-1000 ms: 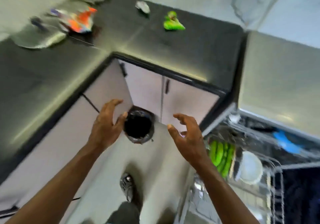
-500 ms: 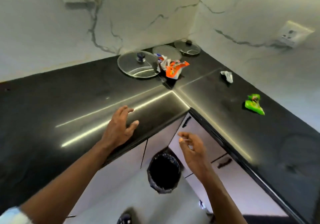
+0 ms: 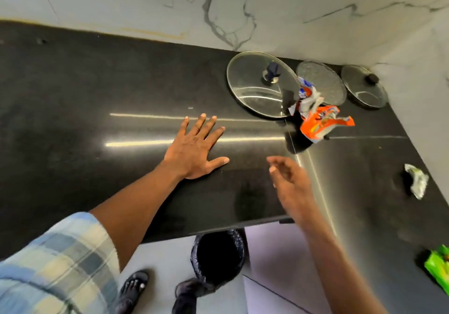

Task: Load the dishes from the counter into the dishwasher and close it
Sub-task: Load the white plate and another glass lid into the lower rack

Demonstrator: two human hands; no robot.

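A large glass lid [image 3: 257, 92] with a dark knob lies flat on the black counter [image 3: 97, 109] near the corner. Right of it lie a round mesh lid [image 3: 322, 82] and a smaller glass lid [image 3: 364, 90] with a black knob. My left hand [image 3: 196, 148] rests flat on the counter with fingers spread, a short way in front and left of the large lid. My right hand [image 3: 289, 182] hovers above the counter edge, blurred, fingers loosely bent, holding nothing. The dishwasher is out of view.
Crumpled orange and white wrappers [image 3: 315, 116] lie beside the large lid. A white wrapper [image 3: 416, 180] and a green packet [image 3: 439, 267] sit on the right counter. A black-lined bin [image 3: 218, 255] stands on the floor under the corner, beside my sandalled feet.
The view has swung from the dishwasher to the counter corner and closed in. My left hand moved forward and settled flat on the counter; my right hand rose over the counter edge.
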